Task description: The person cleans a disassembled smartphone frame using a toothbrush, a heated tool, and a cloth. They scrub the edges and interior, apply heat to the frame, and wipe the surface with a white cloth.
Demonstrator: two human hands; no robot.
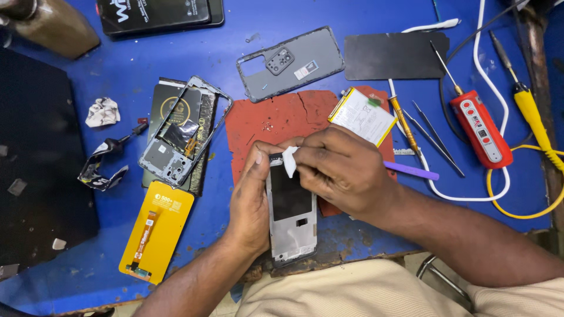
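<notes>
Opened phone chassis point(292, 214) at 6 o'clock on blue worktop point(376, 17), left hand point(249, 202) fingers clamped along its edge; right hand point(341, 167) fingers pinching white wipe point(290, 160) against top end. Back cover point(291, 61) off at 12 o'clock, battery point(362, 116) out at 1 o'clock, spare frame point(185, 129) at 10. Wiping appears underway; reassembly looks undone. Chassis top hidden under fingers

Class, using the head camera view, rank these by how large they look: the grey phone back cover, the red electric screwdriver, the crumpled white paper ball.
1. Grey phone back cover, clearly largest.
2. Red electric screwdriver, narrower and shorter.
3. Crumpled white paper ball, smallest.
All lie flat on the blue table, so camera nearness barely matters.
</notes>
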